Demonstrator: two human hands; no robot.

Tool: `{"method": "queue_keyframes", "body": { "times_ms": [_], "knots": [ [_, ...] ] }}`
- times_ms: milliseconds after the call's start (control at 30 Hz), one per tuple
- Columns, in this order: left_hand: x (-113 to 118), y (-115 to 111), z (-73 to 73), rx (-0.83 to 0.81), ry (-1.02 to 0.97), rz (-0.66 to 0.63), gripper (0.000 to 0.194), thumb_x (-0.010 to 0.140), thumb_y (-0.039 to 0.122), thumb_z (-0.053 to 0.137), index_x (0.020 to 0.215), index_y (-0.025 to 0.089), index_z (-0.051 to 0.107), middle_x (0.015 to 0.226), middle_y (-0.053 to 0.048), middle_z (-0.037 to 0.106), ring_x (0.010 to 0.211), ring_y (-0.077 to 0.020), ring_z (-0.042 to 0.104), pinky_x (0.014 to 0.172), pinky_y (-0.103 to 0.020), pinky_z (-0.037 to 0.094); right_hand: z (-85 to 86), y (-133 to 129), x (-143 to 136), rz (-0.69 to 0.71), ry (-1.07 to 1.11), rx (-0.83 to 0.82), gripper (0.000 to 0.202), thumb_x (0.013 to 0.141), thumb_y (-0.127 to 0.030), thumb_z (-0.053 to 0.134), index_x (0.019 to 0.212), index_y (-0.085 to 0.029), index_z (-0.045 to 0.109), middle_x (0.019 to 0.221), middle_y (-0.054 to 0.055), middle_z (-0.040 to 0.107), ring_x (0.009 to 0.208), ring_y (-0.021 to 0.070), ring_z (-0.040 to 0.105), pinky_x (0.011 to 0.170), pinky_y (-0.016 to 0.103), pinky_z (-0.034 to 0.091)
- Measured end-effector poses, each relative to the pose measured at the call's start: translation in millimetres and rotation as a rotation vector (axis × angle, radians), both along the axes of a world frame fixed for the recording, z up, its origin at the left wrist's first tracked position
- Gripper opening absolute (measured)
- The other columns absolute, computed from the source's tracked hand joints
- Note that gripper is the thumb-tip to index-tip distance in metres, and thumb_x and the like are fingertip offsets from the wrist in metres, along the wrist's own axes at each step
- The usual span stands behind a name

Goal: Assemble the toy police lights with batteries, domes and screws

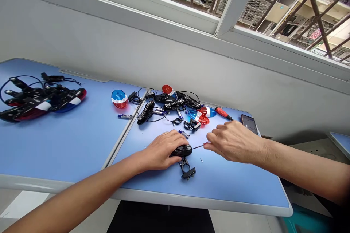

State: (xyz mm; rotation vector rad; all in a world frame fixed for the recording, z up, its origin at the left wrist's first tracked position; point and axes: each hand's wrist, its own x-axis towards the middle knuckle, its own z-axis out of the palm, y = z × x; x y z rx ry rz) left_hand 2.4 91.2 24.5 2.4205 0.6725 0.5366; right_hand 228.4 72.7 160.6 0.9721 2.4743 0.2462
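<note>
My left hand (165,148) grips a glossy black bike-light housing (184,150), pressing it to the blue table; the palm and fingers cover much of it. From the right, my right hand (232,142) is closed around a screwdriver (197,147). Its thin shaft reaches the housing's right end, while the fist hides most of the handle. A black clamp with a small button unit (188,173) lies just below the housing, and a small screw (201,160) rests to its right. Behind my left hand is a blue-and-white battery (184,134).
Several black housings (146,112), cables, batteries and red-blue lenses (119,99) lie towards the wall. A red-handled screwdriver (223,113) and a phone (248,123) are behind my right hand. More lights (41,103) are piled at the far left.
</note>
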Motion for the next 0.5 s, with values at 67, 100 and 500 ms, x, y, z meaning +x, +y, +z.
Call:
{"method": "queue_keyframes", "body": {
  "times_ms": [67, 100, 500],
  "knots": [
    [0.2, -0.1, 0.1, -0.004, 0.003, 0.002, 0.042, 0.080, 0.018, 0.071, 0.119, 0.024, 0.056, 0.119, -0.006, 0.063, 0.109, -0.0259, 0.053, 0.089, -0.038, 0.045, 0.1, -2.0, 1.1, -0.030, 0.043, -0.020, 0.029, 0.100, -0.039, 0.045, 0.089, -0.015, 0.057, 0.074, 0.005, 0.065, 0.057, 0.0145, 0.052, 0.051, 0.029, 0.014],
    [0.2, -0.2, 0.1, -0.005, 0.001, 0.000, 0.043, 0.080, 0.018, 0.071, 0.119, 0.024, 0.055, 0.119, -0.006, 0.063, 0.109, -0.0259, 0.053, 0.089, -0.038, 0.045, -0.4, -3.0, 1.5, -0.020, 0.068, -0.045, 0.023, 0.100, -0.035, 0.047, 0.093, -0.015, 0.057, 0.079, 0.006, 0.066, 0.059, 0.0144, 0.053, 0.051, 0.029, 0.015],
    [-0.6, -0.1, -0.1, 0.010, -0.011, -0.003, 0.041, 0.080, 0.018, 0.070, 0.119, 0.024, 0.056, 0.119, -0.007, 0.063, 0.108, -0.0256, 0.054, 0.089, -0.038, 0.046, 2.4, -5.0, -9.0, -0.218, 0.083, -0.044, 0.027, 0.100, -0.038, 0.044, 0.095, -0.016, 0.058, 0.080, 0.007, 0.069, 0.057, 0.0161, 0.057, 0.050, 0.028, 0.020]
  ]
}}
